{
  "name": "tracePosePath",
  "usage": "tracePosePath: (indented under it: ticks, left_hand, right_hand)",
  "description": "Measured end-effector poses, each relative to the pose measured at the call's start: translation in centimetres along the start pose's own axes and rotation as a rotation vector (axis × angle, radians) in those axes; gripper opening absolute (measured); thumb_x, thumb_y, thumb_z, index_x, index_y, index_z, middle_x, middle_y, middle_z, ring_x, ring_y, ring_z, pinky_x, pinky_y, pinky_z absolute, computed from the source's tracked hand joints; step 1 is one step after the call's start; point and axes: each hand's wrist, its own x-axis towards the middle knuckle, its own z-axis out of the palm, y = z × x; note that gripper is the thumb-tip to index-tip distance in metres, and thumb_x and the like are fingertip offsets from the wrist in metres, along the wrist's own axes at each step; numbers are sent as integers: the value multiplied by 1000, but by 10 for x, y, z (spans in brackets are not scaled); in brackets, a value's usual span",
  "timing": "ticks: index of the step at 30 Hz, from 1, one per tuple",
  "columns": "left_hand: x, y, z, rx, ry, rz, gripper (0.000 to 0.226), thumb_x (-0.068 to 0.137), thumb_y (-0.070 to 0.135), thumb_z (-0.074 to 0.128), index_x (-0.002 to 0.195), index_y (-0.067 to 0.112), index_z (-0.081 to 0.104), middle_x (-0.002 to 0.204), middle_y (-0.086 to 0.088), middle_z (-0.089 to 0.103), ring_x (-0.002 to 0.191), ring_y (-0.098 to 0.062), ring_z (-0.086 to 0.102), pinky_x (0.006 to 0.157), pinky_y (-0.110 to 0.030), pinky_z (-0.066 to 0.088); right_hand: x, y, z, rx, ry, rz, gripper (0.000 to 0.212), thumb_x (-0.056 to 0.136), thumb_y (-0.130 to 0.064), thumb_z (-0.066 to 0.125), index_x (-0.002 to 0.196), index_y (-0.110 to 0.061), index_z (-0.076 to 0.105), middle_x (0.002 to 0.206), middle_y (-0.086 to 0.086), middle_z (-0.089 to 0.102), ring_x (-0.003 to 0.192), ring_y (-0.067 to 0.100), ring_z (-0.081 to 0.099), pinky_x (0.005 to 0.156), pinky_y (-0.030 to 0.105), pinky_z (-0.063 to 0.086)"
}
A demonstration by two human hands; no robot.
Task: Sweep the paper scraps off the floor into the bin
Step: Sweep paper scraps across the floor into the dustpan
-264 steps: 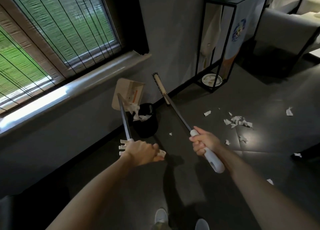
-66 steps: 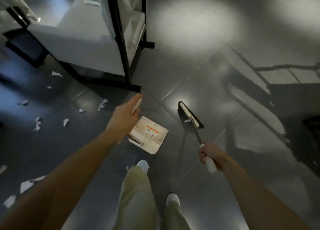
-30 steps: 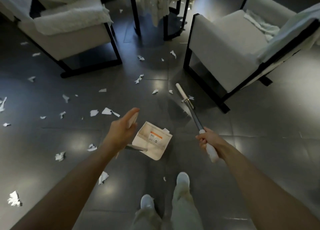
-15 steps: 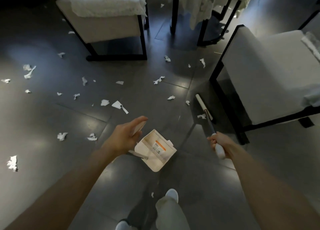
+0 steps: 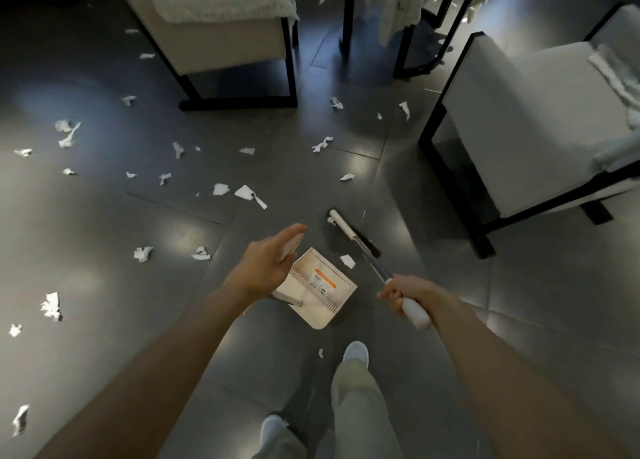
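I am looking down into what seems to be a home sitting room or lounge: two pale upholstered armchairs on black metal frames, one [image 5: 221,19] standing ahead on the left with a fluffy white throw lying over it and the other [image 5: 533,112] standing on the right. Between them a black-legged table [image 5: 408,19] is wearing a white lace-like cloth that is hanging over its edge. Everything is sitting on a floor [image 5: 104,251] of large, glossy dark grey tiles that are reflecting the room's light.
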Motion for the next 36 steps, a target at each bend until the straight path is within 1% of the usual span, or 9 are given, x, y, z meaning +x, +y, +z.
tracePosePath:
  ticks: [4,9,11,15,18,22,28,33,36]
  left_hand:
    - [-57,-29,-13,-31,53,4,45,93,11,52,136,21,45,89,-1,54,78,-15,50,74,-20,35]
    - [-107,-70,-25,-84,81,-34,47,91,7,55,135,22,46,108,-13,63,85,-27,59,78,-23,39]
    - [-120,-80,-29,-70,84,-63,45,91,6,55,134,20,47,98,-17,64,72,-25,58,72,-24,40]
    - [-129,-97,-33,-76,108,-150,45,92,8,55,133,25,48,78,-1,55,52,-7,45,66,-25,46]
    - [-128,-105,-33,-106,101,-208,44,94,11,52,133,30,46,77,-1,58,48,-6,46,53,-14,40]
    - [-120,-112,-36,-78,125,-207,45,93,10,53,134,29,47,64,6,51,53,-3,48,59,-16,37]
    - [-107,-118,-37,-106,220,-260,44,93,8,51,132,28,48,66,3,49,51,-3,48,51,-10,35]
    - [-87,-124,-33,-127,213,-247,42,94,10,49,131,30,48,78,-4,59,56,-5,52,63,-23,42]
    - [-75,-128,-36,-104,223,-247,41,94,11,49,131,30,48,68,2,55,55,-5,52,55,-14,39]
  right_hand:
    - [-38,35,26,135,8,-71,14,92,7,45,92,-5,52,40,0,41,28,1,35,28,11,29]
    - [-47,83,48,177,49,-120,49,92,7,43,135,-15,39,44,-1,43,29,1,36,28,11,30]
    - [-41,92,56,133,96,-135,60,91,8,42,143,-18,30,53,1,42,29,1,36,28,12,30]
    - [-22,93,65,15,132,-111,67,92,6,44,148,-21,20,63,7,44,36,6,42,31,16,36]
    - [-6,84,71,-119,152,-4,46,92,3,47,133,-12,35,67,10,48,49,13,46,35,19,41]
    - [1,72,84,-394,186,-16,4,91,-2,46,94,-3,43,59,12,48,49,19,46,46,28,39]
    - [2,45,112,-434,168,-109,9,87,-4,58,79,0,57,45,7,47,39,14,42,44,27,38]
    - [16,34,125,-320,93,-88,19,88,3,55,99,-8,46,53,4,44,42,10,37,39,22,35]
    - [20,29,131,-328,53,-81,38,90,1,55,122,-15,42,64,6,48,45,8,38,40,20,37]
